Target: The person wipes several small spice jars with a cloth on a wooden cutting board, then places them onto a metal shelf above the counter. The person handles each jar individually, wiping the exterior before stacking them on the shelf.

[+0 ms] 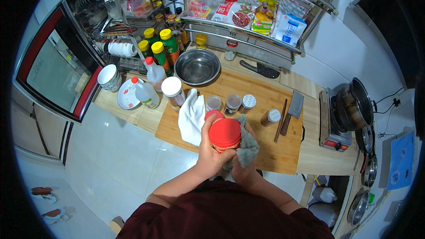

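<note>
My left hand (210, 152) grips a jar with a red lid (224, 132) in front of my body, above the near edge of a wooden cutting board (265, 149). A grey-green cloth (247, 144) lies against the jar's right side, held by my right hand (245, 169). Just beyond the jar, a second red lid (214, 115) shows partly. Behind it stand a clear-lidded container (213, 103), another clear-lidded jar (233, 103) and a spice jar with a patterned lid (248, 102). A white cloth (192, 116) lies to the left.
A cleaver (294, 109), chopsticks (281, 121) and a spice jar (270, 118) occupy the board's right side. A steel basin (197, 67), white-lidded jar (172, 89) and plastic jugs (146, 94) stand back left. A portable gas stove (333, 132) bears a pot at right.
</note>
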